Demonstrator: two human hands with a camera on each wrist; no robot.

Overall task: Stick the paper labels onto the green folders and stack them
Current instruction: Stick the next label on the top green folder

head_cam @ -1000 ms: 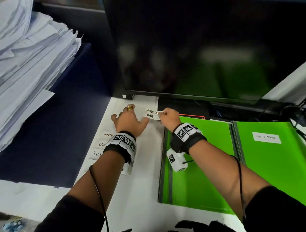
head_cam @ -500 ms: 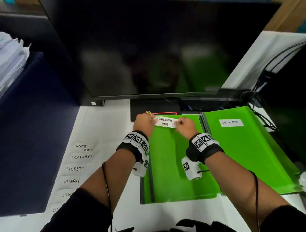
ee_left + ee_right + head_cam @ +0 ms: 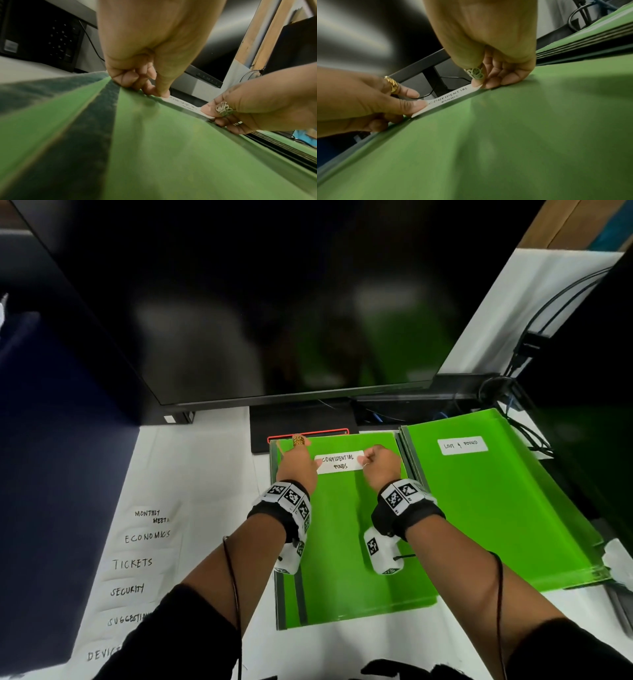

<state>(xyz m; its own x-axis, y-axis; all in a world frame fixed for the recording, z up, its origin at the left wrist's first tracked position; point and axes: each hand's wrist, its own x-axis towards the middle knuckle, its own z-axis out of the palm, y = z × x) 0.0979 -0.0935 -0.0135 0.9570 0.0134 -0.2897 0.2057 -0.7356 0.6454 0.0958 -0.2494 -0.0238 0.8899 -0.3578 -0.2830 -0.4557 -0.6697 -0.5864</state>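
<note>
Over the green folder [image 3: 342, 542], both hands' curled fingers [image 3: 412, 105] pinch the label's [image 3: 339, 462] ends.

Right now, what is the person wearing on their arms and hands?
Both forearms are bare below pushed-up black sleeves. Each wrist carries a black strap with white blocks printed in black square markers and a thin black cable running back. The left hand wears a ridged gold ring; the right hand a pale openwork ring.

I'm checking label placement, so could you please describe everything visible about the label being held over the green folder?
The label is a white paper strip handwritten "CONFIDENTIAL FUNDS" in black. It lies lengthwise near the far end of the green folder. The left hand pinches its left end, the right hand its right end. Whether it is stuck down yet is unclear.
</note>
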